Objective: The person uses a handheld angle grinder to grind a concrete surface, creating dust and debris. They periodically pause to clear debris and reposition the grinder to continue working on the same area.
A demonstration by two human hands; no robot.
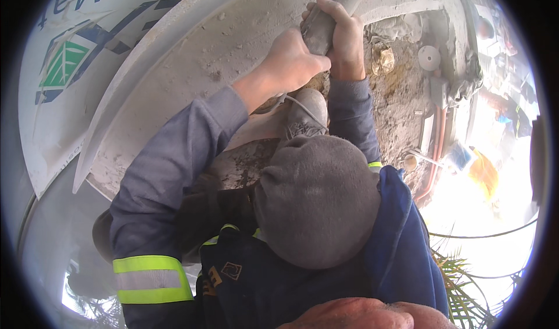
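Both my hands grip a dusty grey cylinder [319, 31], pipe-like and with a wider collar at its far end; its exact kind I cannot make out. My left hand [296, 58] is closed against its near left side, fingers mostly hidden. On the right side, my right hand [347, 44] wraps round it, the thumb over the top. Below the hands, a light cable [307, 110] crosses near a dusty boot [311, 103]. A rounded grey cloth-covered shape, seemingly my bent knee [317, 201], stands between my forearms.
A pale, dust-coated curved surface [174, 84] spreads behind my left arm, beside a printed white sheet [41, 131] with a green leaf. To the right, rough broken masonry [396, 114] holds a white disc [430, 58] and reddish pipes [438, 140]. Palm-like leaves [460, 282] show lower right.
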